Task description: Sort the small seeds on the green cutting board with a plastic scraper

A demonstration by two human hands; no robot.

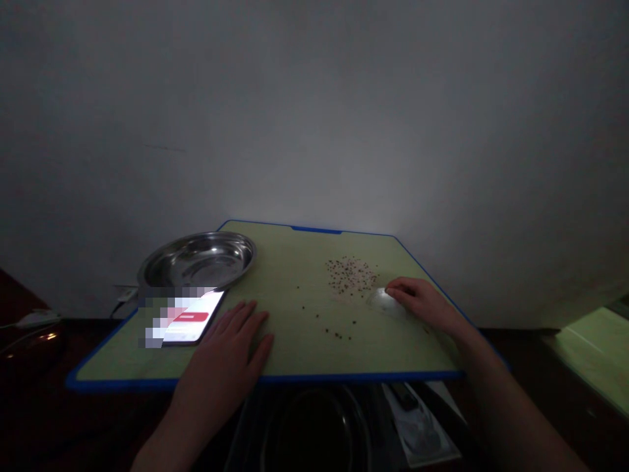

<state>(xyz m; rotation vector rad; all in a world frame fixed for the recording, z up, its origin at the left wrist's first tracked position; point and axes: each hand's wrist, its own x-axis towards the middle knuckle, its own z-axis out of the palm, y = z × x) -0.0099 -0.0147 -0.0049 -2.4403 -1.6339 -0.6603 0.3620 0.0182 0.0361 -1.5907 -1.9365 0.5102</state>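
Observation:
My left hand [230, 354] lies flat on a pale green table [295, 314] with a blue rim, fingers stretched out, just right of a lit phone [189, 318]. My right hand [417, 303] rests on the table's right side with its fingers curled over a small clear plastic piece [382, 300]. Just beyond that hand lies a heap of small dark and pale grains [351, 272]. A few loose grains [339, 331] are scattered between my hands. An empty steel dish [196, 262] stands at the table's back left.
A bare grey wall rises behind the table. A cable and plug [122, 295] lie left of the dish. Below the front edge sit a dark round container [314, 432] and a plastic bag [422, 426]. Another pale green surface [594, 354] shows at the right.

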